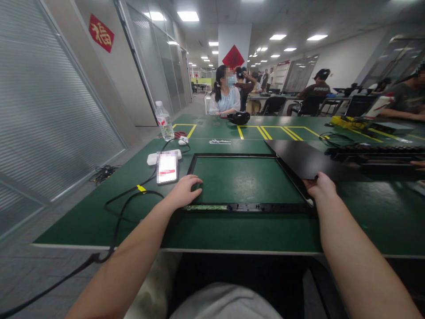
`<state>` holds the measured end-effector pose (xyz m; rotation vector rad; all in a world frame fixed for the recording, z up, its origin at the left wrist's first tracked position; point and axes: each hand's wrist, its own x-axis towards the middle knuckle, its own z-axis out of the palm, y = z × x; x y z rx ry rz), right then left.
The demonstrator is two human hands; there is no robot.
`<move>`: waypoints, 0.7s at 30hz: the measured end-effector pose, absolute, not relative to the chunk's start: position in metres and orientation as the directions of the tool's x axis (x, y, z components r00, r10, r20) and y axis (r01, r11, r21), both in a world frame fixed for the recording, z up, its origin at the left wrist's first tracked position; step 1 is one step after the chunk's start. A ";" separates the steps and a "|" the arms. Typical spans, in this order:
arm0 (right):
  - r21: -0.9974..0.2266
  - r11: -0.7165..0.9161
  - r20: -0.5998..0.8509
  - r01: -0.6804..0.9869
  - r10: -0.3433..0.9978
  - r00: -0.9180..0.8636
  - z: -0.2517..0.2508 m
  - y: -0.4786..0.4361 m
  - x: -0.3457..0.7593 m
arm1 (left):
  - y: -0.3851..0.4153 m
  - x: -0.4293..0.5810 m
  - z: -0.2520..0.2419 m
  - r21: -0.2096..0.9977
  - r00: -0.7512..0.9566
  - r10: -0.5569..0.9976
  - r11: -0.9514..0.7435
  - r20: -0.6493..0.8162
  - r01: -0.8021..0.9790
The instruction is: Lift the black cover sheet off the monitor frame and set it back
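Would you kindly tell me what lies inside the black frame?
Only the green table shows through the black frame. Part of its right edge is covered by the black panel held by the right hand.

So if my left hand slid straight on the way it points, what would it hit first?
Likely the frame's far rail. The left hand rests on the frame's near left corner, fingers aimed forward-right over bare table inside it; depth is hard to judge.
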<state>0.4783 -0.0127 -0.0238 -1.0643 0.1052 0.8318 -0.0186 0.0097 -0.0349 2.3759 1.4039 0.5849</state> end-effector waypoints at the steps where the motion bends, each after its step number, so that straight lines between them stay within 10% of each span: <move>1: -0.733 0.215 -0.454 -0.646 0.552 0.699 -0.024 -0.013 0.478 | 0.010 -0.019 -0.035 0.466 0.434 0.883 -0.466 0.182 0.753; 21: -0.706 0.204 -0.463 -0.679 0.592 0.659 -0.019 -0.021 0.475 | 0.007 -0.019 -0.033 0.503 0.426 0.887 -0.454 0.178 0.735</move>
